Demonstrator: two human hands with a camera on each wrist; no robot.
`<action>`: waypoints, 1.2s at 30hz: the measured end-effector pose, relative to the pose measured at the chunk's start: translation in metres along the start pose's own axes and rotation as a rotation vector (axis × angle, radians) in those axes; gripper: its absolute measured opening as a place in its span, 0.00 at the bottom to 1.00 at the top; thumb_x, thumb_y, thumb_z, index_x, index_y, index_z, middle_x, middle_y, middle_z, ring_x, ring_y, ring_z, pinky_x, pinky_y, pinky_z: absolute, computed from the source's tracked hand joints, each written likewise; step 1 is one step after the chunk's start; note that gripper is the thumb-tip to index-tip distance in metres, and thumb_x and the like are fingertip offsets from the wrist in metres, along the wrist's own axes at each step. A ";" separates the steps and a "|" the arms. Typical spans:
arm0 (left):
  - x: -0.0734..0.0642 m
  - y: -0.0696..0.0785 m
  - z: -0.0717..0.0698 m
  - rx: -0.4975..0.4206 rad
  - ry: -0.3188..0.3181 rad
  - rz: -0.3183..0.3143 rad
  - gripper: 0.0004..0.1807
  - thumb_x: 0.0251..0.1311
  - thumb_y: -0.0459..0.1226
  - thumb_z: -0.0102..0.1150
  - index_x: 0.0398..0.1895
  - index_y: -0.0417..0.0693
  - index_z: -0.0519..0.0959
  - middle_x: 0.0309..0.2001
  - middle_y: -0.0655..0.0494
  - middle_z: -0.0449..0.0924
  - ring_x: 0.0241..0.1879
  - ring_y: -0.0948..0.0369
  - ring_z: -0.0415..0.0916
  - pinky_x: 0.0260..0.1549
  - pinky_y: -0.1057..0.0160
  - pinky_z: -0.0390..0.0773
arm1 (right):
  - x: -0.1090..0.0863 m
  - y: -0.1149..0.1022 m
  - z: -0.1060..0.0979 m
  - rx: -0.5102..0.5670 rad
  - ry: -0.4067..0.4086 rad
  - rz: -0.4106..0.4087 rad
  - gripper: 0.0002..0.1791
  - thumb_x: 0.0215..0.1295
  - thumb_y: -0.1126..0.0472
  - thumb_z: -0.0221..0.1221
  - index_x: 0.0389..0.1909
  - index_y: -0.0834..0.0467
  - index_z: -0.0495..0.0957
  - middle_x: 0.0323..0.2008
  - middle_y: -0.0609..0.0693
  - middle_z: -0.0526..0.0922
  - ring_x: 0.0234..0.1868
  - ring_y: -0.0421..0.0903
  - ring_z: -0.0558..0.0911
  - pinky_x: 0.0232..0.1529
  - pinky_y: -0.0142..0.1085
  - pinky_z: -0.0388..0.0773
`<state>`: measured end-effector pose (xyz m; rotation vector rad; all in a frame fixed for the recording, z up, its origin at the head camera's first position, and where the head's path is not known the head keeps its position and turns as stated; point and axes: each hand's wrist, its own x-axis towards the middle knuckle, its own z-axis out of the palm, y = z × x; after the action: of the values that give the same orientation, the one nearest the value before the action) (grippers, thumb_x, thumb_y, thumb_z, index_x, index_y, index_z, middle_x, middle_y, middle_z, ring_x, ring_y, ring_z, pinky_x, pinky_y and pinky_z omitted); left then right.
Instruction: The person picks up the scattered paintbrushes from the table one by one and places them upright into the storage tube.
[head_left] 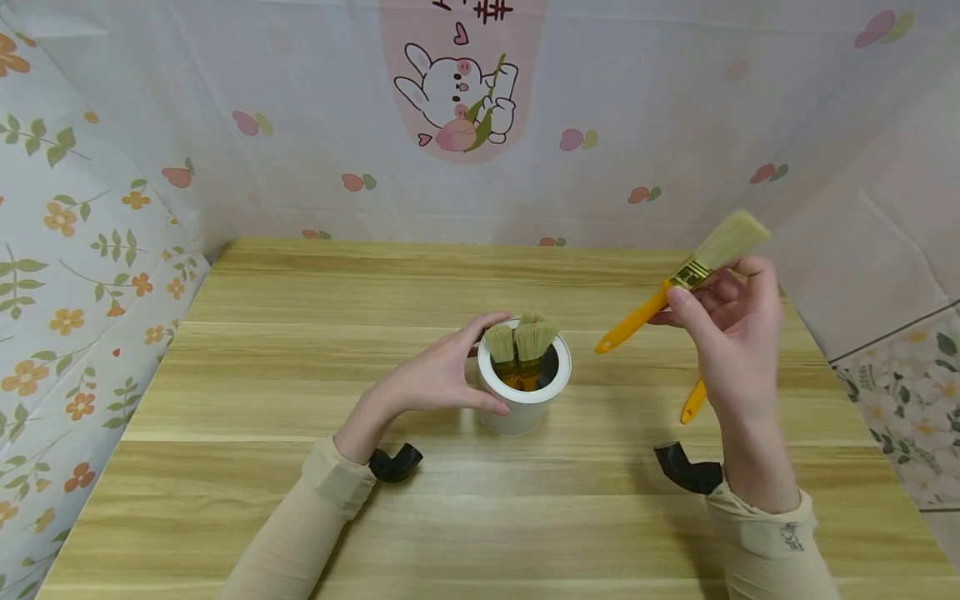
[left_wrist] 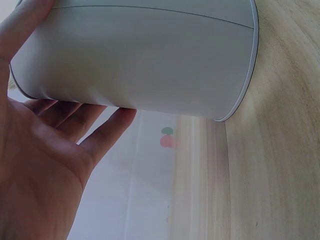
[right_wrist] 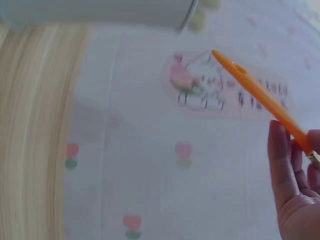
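A white cylindrical container (head_left: 517, 417) stands upright on the wooden table. My left hand (head_left: 435, 371) grips its side, thumb in front and fingers round the back; the left wrist view shows the fingertips against the smooth wall (left_wrist: 140, 55). Inside it are paintbrushes (head_left: 534, 340), bristles up, their handles mostly hidden. To the right of the container, my right hand (head_left: 738, 333) pinches another paintbrush (head_left: 648, 318) above the table. Its pale bristles point up and away, and its orange handle (right_wrist: 265, 97) slants down toward the container.
Partly hidden behind the right wrist, an orange handle (head_left: 693, 402) lies on the wooden table (head_left: 300, 317). A patterned white cloth (head_left: 322, 108) hangs along the table's back edge. Black curved pieces (head_left: 395, 463) are worn at both wrists.
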<state>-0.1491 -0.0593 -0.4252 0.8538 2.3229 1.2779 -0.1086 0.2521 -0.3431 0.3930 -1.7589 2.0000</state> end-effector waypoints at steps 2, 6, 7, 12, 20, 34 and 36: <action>0.000 0.000 0.000 0.002 0.000 -0.002 0.63 0.45 0.54 0.82 0.81 0.69 0.50 0.75 0.60 0.64 0.70 0.53 0.70 0.68 0.44 0.73 | -0.004 -0.002 0.009 0.035 -0.032 -0.038 0.22 0.64 0.83 0.56 0.57 0.66 0.69 0.40 0.59 0.83 0.36 0.50 0.87 0.36 0.38 0.89; 0.000 0.000 0.000 -0.003 -0.003 -0.004 0.63 0.45 0.54 0.82 0.81 0.69 0.50 0.75 0.60 0.64 0.71 0.53 0.70 0.68 0.44 0.73 | -0.011 -0.002 0.022 0.032 -0.109 -0.083 0.23 0.61 0.87 0.55 0.55 0.67 0.70 0.40 0.58 0.84 0.36 0.50 0.87 0.36 0.38 0.89; 0.000 0.000 0.000 -0.004 -0.003 -0.003 0.63 0.45 0.54 0.82 0.81 0.68 0.50 0.75 0.60 0.64 0.71 0.53 0.69 0.68 0.44 0.73 | -0.013 -0.001 0.024 0.022 -0.133 -0.090 0.24 0.60 0.87 0.55 0.55 0.68 0.69 0.40 0.58 0.84 0.37 0.50 0.87 0.36 0.38 0.89; 0.001 0.000 0.000 -0.004 -0.009 0.000 0.63 0.45 0.54 0.82 0.81 0.69 0.50 0.76 0.58 0.63 0.72 0.53 0.69 0.68 0.44 0.73 | -0.018 0.001 0.034 -0.084 -0.249 -0.108 0.23 0.59 0.88 0.57 0.55 0.75 0.67 0.41 0.56 0.84 0.39 0.47 0.88 0.39 0.34 0.88; 0.002 -0.001 0.000 -0.023 -0.015 0.002 0.63 0.46 0.53 0.82 0.82 0.66 0.50 0.74 0.58 0.65 0.68 0.53 0.72 0.66 0.46 0.76 | -0.026 0.008 0.036 -0.519 -0.402 -0.067 0.25 0.59 0.80 0.66 0.56 0.70 0.70 0.47 0.45 0.83 0.46 0.34 0.85 0.47 0.25 0.84; 0.001 0.000 -0.001 -0.025 -0.012 0.003 0.62 0.46 0.53 0.82 0.81 0.68 0.50 0.74 0.59 0.66 0.68 0.54 0.72 0.65 0.47 0.77 | -0.026 0.017 0.038 -0.677 -0.564 -0.069 0.22 0.59 0.74 0.70 0.51 0.59 0.73 0.40 0.46 0.87 0.39 0.36 0.84 0.47 0.26 0.82; 0.001 -0.001 -0.001 -0.028 -0.010 0.003 0.62 0.46 0.52 0.83 0.81 0.68 0.51 0.73 0.59 0.66 0.68 0.54 0.72 0.65 0.47 0.77 | -0.025 0.016 0.037 -0.663 -0.569 -0.066 0.21 0.60 0.74 0.69 0.51 0.59 0.73 0.40 0.46 0.86 0.39 0.36 0.84 0.46 0.26 0.82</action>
<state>-0.1506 -0.0592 -0.4255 0.8528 2.2911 1.3012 -0.0979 0.2101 -0.3640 0.8218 -2.5671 1.2009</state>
